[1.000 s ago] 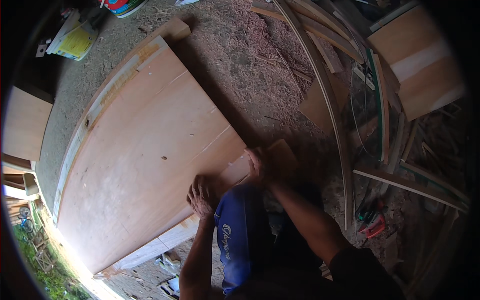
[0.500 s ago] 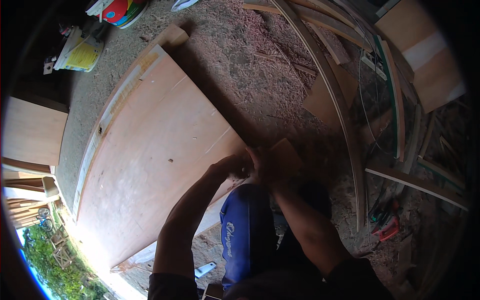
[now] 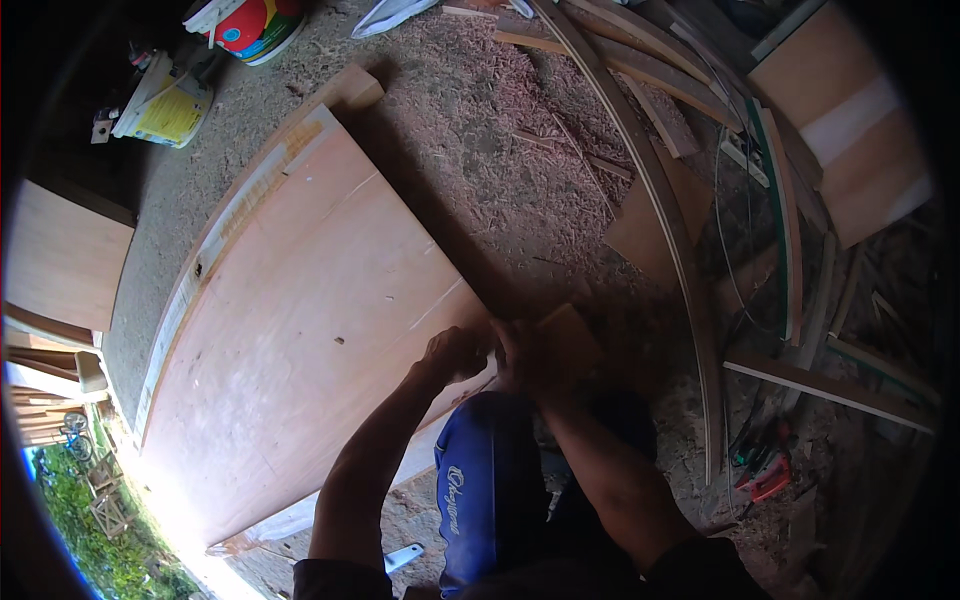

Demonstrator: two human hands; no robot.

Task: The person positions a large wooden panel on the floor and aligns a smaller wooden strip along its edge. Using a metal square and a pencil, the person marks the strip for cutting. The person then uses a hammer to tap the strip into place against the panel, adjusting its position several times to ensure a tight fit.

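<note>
Trouser leg (image 3: 485, 490): blue, pale print down it; your knee is bent beside the near edge of the panel (image 3: 300, 290).
Flat tool (image 3: 404, 556): 1, pale blue, on the floor (image 3: 460, 180) beside your left forearm.
Left hand (image 3: 457, 353): yours, fingers curled, at the panel's near right corner, just beside the other hand; whether it grips anything, cannot tell.
Right hand (image 3: 515, 352): yours, at the same corner, against the edge; fingers in shadow, so its grasp cannot be told.
Panel: 1, light wood, broad, laid out before you and to your left; small dark knot on its face, whitish strip (image 3: 185, 270) along its left side.
Wood block (image 3: 572, 335): 1, just beyond your right hand.
Power tool (image 3: 765, 472): 1, red and dark, on the floor to your right.
Curved strip (image 3: 672, 225): 1, long, wooden, right of the panel.
Shavings (image 3: 510, 95): scattered over the floor beyond the panel.
Buckets (image 3: 172, 112): 2, far left; 1 white and yellow, 1 mostly red.
</note>
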